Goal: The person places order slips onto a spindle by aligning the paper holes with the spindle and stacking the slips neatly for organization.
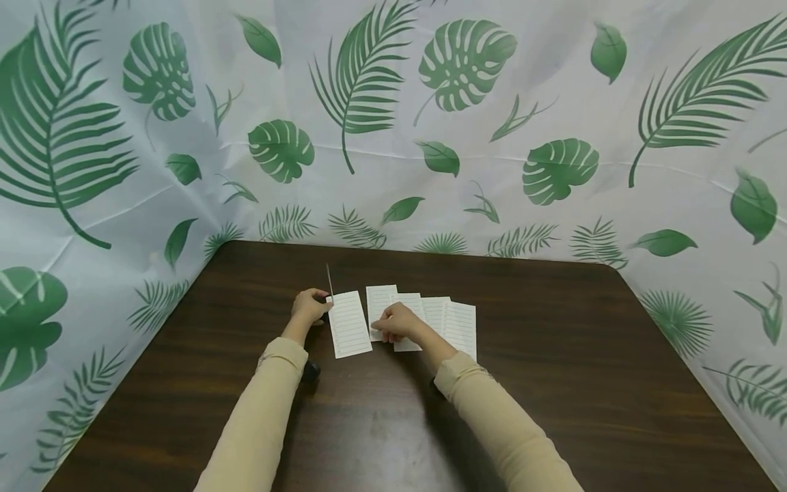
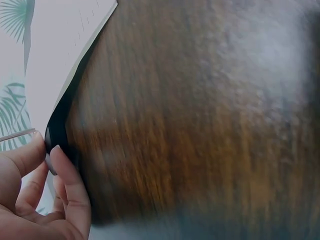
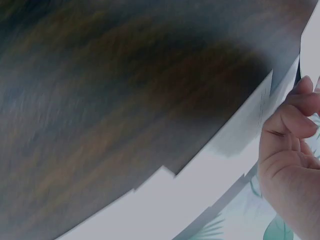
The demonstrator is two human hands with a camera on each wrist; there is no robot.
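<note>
Lined paper cards (image 1: 393, 320) lie in a row at the middle of the dark wooden table (image 1: 553, 383), some overlapping. From the head camera, the left hand (image 1: 309, 307) sits at the far left corner of the leftmost card (image 1: 349, 324), fingers curled, pinching a thin stick (image 1: 329, 281) that stands upright. The right hand (image 1: 397, 322) rests on the middle cards, fingers bent down onto the paper; its fingertips are hidden.

The left wrist camera, blurred, shows thumb and fingers (image 2: 67, 175) curled at a card's dark edge.

The right wrist camera, also blurred, shows bent fingers (image 3: 290, 120) touching the overlapped cards; whether they pinch one is unclear.
</note>
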